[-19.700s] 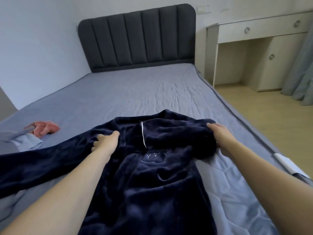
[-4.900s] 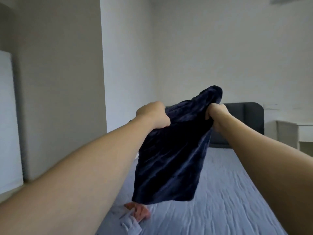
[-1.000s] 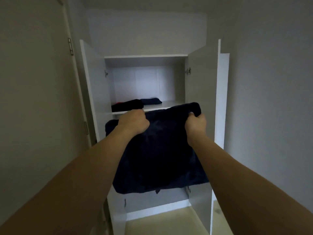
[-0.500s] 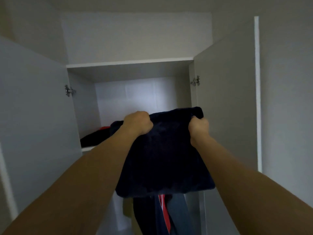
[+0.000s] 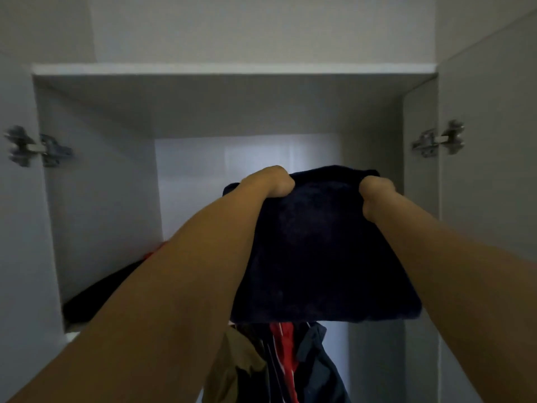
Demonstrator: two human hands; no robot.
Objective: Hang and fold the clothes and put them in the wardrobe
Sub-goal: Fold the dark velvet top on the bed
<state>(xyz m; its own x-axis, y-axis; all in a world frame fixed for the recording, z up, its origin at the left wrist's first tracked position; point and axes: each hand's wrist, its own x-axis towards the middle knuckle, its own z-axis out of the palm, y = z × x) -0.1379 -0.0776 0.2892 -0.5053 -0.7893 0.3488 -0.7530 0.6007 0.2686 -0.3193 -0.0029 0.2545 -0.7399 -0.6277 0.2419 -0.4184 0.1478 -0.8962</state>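
— Gripping what, exactly?
— Left hand (image 5: 270,181) and right hand (image 5: 374,189) each clench a top corner of the folded navy garment (image 5: 319,251), which hangs between them in front of the open wardrobe (image 5: 232,69) shelf, above hanging clothes (image 5: 284,362)

Plush matt navy garment (image 5: 319,251)

Single head-worn view, tilted slightly upward, close in front of the open wardrobe (image 5: 232,69), facing straight into its upper compartment; both forearms reach forward from the lower corners.
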